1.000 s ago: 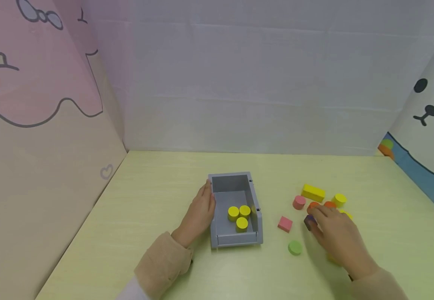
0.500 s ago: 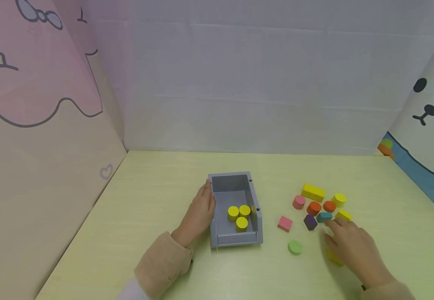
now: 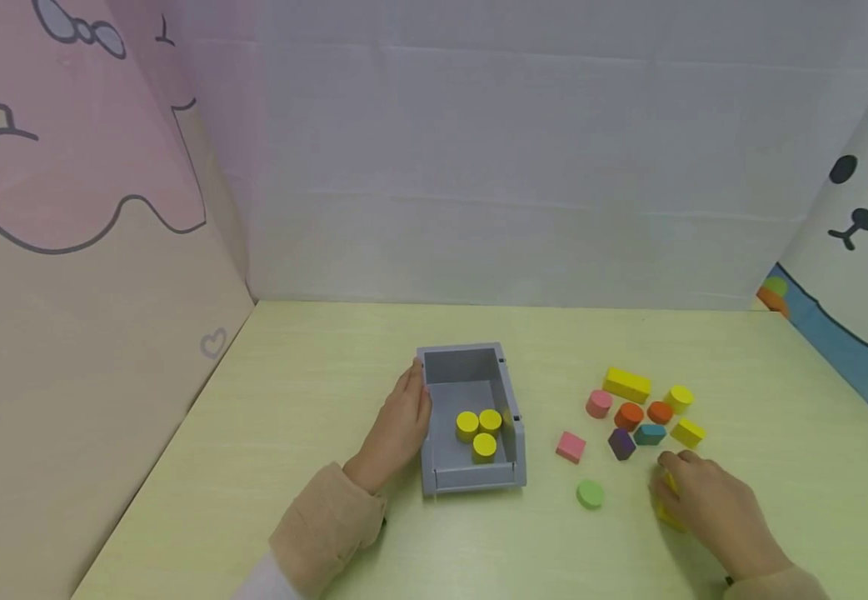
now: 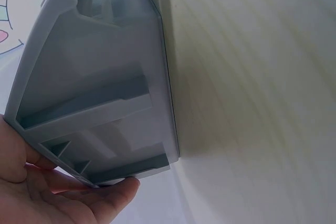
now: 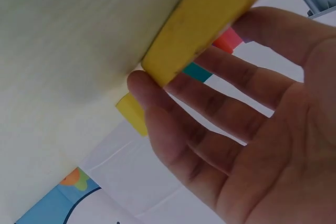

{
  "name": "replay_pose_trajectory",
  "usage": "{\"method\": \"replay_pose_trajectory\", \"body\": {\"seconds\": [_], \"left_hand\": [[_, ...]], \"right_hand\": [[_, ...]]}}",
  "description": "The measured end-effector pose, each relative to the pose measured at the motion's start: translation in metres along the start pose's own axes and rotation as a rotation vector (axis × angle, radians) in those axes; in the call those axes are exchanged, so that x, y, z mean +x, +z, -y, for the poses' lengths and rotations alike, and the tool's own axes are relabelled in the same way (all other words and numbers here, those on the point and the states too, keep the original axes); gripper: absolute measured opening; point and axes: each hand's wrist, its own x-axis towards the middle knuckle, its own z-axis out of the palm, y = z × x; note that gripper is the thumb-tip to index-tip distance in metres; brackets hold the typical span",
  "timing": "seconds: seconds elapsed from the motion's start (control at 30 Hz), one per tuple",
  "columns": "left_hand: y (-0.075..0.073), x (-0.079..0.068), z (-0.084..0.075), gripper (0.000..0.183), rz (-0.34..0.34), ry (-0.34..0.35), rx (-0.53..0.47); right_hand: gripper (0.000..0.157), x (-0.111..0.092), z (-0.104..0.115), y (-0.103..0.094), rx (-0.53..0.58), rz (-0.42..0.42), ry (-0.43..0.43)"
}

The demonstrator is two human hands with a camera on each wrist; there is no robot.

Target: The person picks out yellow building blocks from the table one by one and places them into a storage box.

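Note:
My left hand (image 3: 398, 421) rests along the left wall of a grey plastic bin (image 3: 471, 480), its fingers extended against the outside. In the left wrist view, fingertips (image 4: 126, 186) touch the bin's outer wall (image 4: 94, 66). Three yellow cylinders (image 3: 483, 449) stand inside the bin. Over at the right, my right hand (image 3: 715, 500) holds a long yellow block (image 3: 671, 518) between thumb and fingers, low over the table. The right wrist view shows this block (image 5: 202, 22) with the thumb at one end and the fingers about the other; from above, the hand partly covers it.
Beyond the right hand lie a purple block (image 3: 621, 444), a teal block (image 3: 650, 434), a small yellow block (image 3: 688, 432), orange cylinders (image 3: 629, 416), a pink cylinder (image 3: 598, 404), a yellow cylinder (image 3: 679, 398) and another yellow block (image 3: 626, 385). A pink block (image 3: 571, 447) and green disc (image 3: 590, 494) lie nearer the bin.
My right hand has moved back and right from the purple block to the long yellow block, and its fingers have closed about it. The left hand and bin stay put.

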Motion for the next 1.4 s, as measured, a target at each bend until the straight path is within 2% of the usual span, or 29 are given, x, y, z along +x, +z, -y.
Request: {"method": "replay_pose_trajectory", "body": {"seconds": [0.4,0.97,1.23,1.4], "left_hand": [[0.0008,0.0025,-0.0004,0.051,0.010,-0.007,-0.011],[0.0005,0.0018,-0.0010,0.051,0.014,-0.003,-0.019],[0.0001,0.0017,-0.0005,0.052,0.025,-0.020,-0.019],[0.0001,0.0014,0.0000,0.052,0.024,-0.022,-0.014]], "right_hand": [[0.033,-0.0016,-0.0006,0.0014,-0.009,0.023,0.020],[0.023,0.0026,0.0009,0.0014,0.051,0.080,0.045],[0.025,0.0034,0.0049,-0.0018,0.081,0.086,0.040],[0.024,0.0027,0.0082,-0.0049,0.087,0.053,0.021]]}}
